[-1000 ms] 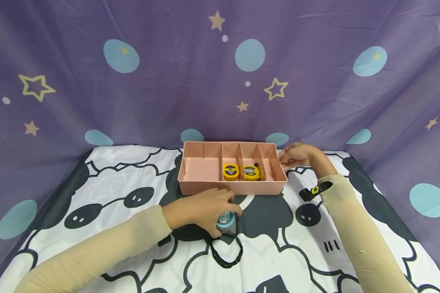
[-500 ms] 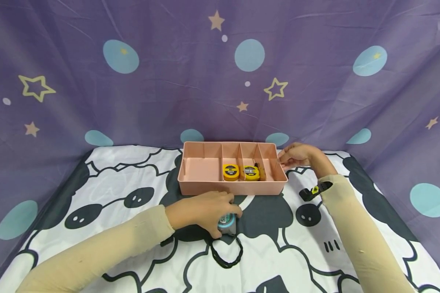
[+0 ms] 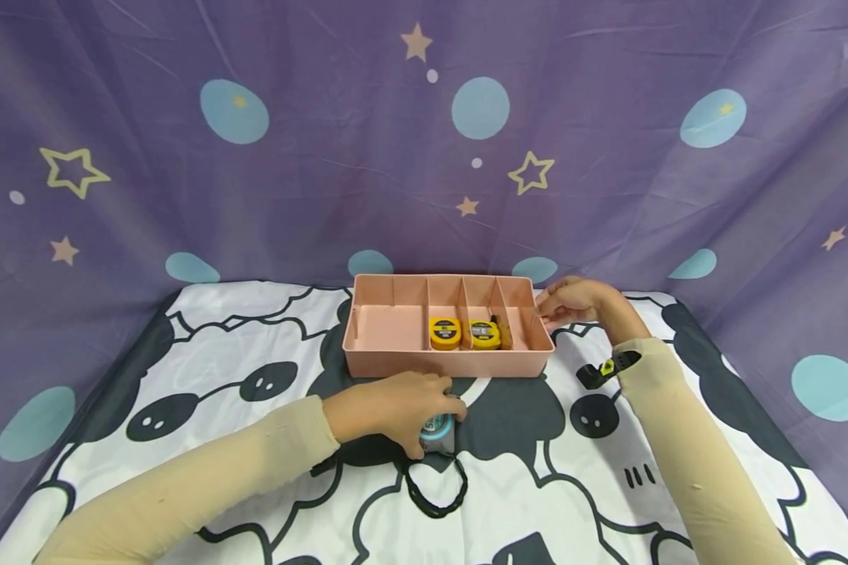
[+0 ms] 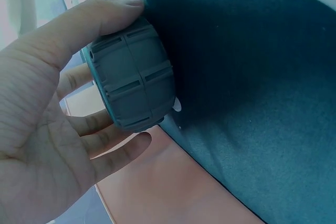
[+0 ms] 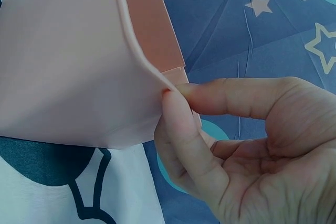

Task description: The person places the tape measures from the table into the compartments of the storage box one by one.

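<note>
In front of the pink divided box (image 3: 438, 364), my left hand (image 3: 399, 404) grips a tape measure (image 3: 444, 441) with a light-blue face and a dark grey casing. Its black wrist strap (image 3: 434, 510) loops toward me over the cloth. The left wrist view shows the thumb on one end of the ribbed casing (image 4: 134, 77) and fingers at its far side. At the box's right end my right hand (image 3: 572, 300) pinches the rim between thumb and finger, plain in the right wrist view on the box wall (image 5: 79, 66). My left palm covers part of the blue face.
Two yellow tape measures sit in the box's middle compartments, one left (image 3: 445, 333) and one right (image 3: 484, 334). A cartoon-print cloth (image 3: 509, 502) covers the table. Behind the box hangs a purple curtain (image 3: 311, 173) with stars and dots.
My left hand and forearm have shifted slightly right and toward me, still gripping the tape measure. The right hand and the box stay where they were.
</note>
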### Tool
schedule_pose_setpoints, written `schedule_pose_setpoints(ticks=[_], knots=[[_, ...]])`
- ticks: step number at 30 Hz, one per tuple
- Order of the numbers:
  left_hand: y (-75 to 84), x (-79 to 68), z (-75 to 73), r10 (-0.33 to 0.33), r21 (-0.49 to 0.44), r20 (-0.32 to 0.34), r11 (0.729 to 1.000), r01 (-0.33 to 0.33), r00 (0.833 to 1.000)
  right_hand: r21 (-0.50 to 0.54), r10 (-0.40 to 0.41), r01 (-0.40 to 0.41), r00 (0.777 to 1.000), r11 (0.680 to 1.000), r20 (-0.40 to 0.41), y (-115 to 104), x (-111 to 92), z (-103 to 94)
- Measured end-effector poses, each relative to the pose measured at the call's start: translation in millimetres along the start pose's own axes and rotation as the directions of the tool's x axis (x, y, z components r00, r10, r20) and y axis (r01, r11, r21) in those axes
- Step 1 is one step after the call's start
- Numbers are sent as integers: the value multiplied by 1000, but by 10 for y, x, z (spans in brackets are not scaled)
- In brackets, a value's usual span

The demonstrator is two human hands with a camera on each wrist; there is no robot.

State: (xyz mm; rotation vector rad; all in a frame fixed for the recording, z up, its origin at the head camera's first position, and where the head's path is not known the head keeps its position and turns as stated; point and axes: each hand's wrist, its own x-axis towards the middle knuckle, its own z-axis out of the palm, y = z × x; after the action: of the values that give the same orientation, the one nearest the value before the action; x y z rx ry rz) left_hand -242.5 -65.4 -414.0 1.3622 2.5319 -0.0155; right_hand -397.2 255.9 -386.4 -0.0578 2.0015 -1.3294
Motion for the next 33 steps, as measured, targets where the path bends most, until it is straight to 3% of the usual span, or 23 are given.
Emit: schedule_pose_setpoints(ticks=[12, 33], knots=[[14, -11, -5, -15, 11, 4, 1000, 14, 1000, -2, -8, 8, 1000, 1000, 4, -1, -4, -1], [20, -26, -26, 21, -5, -9, 1000, -21, 1000, 6, 2, -2, 1000, 1000, -13, 16, -10, 15]])
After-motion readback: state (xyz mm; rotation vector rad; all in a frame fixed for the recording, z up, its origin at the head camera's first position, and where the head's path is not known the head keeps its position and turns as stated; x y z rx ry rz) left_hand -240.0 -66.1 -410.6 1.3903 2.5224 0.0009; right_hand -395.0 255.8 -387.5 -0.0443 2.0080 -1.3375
